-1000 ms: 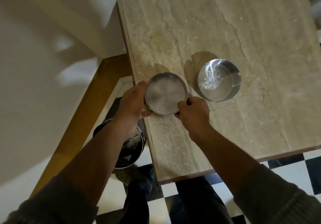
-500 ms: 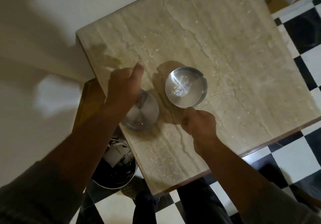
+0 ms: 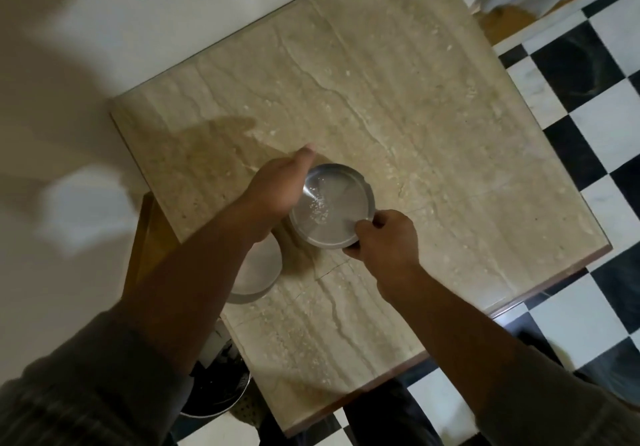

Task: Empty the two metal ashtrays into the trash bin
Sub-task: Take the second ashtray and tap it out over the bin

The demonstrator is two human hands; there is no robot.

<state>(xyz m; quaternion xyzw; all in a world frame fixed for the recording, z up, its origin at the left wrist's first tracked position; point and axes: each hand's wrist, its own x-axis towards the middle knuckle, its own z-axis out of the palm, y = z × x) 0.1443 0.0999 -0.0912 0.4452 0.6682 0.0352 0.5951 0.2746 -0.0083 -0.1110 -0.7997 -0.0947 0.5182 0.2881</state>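
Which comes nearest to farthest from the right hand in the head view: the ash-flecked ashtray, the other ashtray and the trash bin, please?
From the right hand:
1. Ash-flecked ashtray, touching its fingers.
2. Other ashtray, left, under the left forearm.
3. Trash bin, on the floor, lower left.

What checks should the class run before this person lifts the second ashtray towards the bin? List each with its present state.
1. Round metal ashtray with pale crumbs held by both hands: ok, left hand and right hand are at opposite sides of its rim.
2. Ashtray level: ok.
3. Other round metal ashtray out of the way: not ok, it lies under the left forearm.
4. Dark round trash bin reachable: cannot tell, mostly hidden.
5. Beige marble table free of spilled ash: cannot tell.
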